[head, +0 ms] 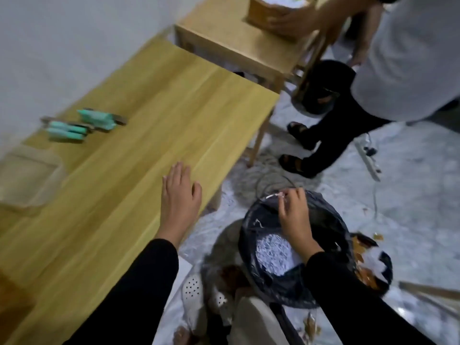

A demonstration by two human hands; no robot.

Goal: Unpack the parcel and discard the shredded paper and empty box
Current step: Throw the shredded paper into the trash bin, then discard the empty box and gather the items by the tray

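Observation:
A black-lined waste bin (251,245) stands on the floor beside the table, with white shredded paper (272,256) heaped inside it. My right hand (295,216) hovers over the bin's far rim, fingertips pinched on a small pale scrap of paper (275,195). My left hand (180,197) lies flat and open on the wooden table (139,135) near its right edge. Teal packaged items (82,124) lie on the table at the far left. A cardboard box (276,13) filled with white paper sits on a second table at the back.
Another person in a white shirt (408,58) stands at the back right, one hand on that box, feet in dark sandals (295,165). A clear plastic tub (27,175) sits at the table's left edge. Cables, a power strip (368,158) and brown scraps litter the floor.

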